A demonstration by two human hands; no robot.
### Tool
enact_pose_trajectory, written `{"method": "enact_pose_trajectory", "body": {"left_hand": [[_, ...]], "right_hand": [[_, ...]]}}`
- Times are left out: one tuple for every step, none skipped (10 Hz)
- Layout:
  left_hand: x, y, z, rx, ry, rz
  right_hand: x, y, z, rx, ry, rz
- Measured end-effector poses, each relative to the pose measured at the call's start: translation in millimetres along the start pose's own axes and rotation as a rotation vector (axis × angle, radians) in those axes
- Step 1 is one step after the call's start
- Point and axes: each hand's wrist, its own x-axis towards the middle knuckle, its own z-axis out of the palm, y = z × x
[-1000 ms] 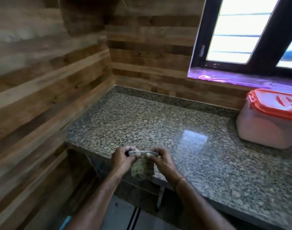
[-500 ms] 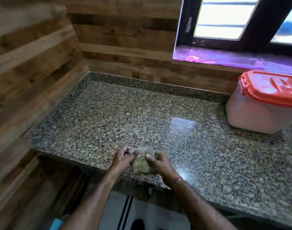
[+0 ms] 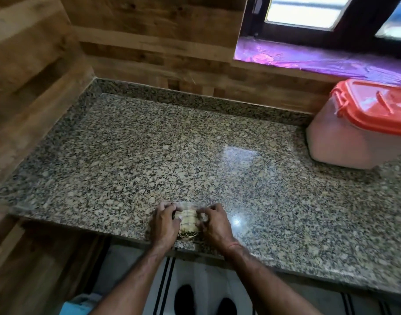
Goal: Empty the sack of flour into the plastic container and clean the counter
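While standing at the speckled granite counter (image 3: 172, 155), holds a small folded sack (image 3: 187, 221) between the left hand (image 3: 164, 226) and the right hand (image 3: 215, 225). Rests it on the stone just inside the near edge, with frayed threads trailing from its near side. Curls the left fingers over the sack's left end and the right fingers over its right end, gripping it from both sides. Cannot tell through the motion blur where each thumb sits. Wears a red thread (image 3: 234, 245) on the right wrist. Has the plastic container (image 3: 340, 144) well apart at the far right, upright near the back wall, its red lid (image 3: 381, 110) seated on top. Faces a purple sheet (image 3: 308, 60) along the sill behind it and wooden plank walls (image 3: 35, 76) to the left and rear.
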Motion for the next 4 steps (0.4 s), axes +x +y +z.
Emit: {"method": "enact_pose_trajectory", "body": {"left_hand": [[1, 3, 3, 0.003, 0.029, 0.029], [-3, 17, 2, 0.033, 0.082, 0.086], [-9, 47, 4, 0.014, 0.12, 0.174], [-25, 86, 7, 0.016, 0.134, 0.274]], "right_hand": [[-6, 3, -15, -0.033, 0.046, -0.053], [-19, 19, -39, -0.02, 0.108, -0.076], [-36, 46, -74, 0.009, 0.209, -0.033], [-57, 74, -118, 0.013, 0.361, -0.023]]}}
